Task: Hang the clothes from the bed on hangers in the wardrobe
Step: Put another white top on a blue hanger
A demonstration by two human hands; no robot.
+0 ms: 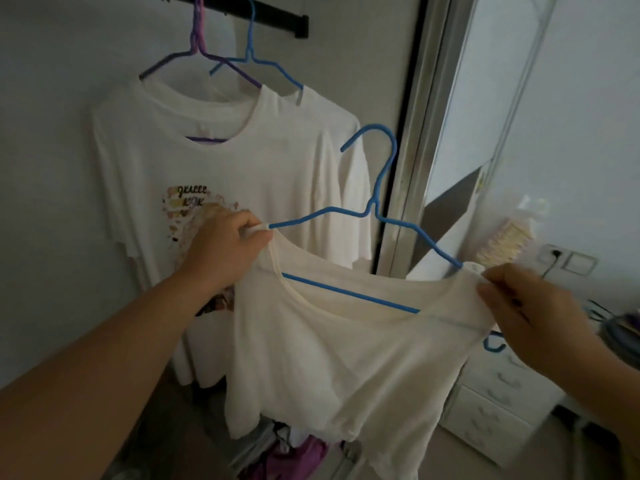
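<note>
1. The white T-shirt (332, 358) is held up in front of the wardrobe, below and to the right of the black rail (249, 13). It sits on a blue hanger (377, 216) whose hook is free, not on the rail.
2. The left hand (225, 249) has its fingers curled round the left shoulder of the T-shirt, pinching cloth and hanger end together.
3. The right hand (526, 306) pinches the right shoulder seam between thumb and fingers, right at the hanger's other end.
4. The cloth looks thin, soft and light; it sags between the two grips and probably slides easily on the smooth hanger.
5. The hanger looks thin but stiff, so it is the better thing to hold: I judge the neck under the hook the surest hold for lifting it to the rail.
6. Under the rail already hang a printed T-shirt (207, 174) on a purple hanger (197, 53) and another white one behind it.
</note>
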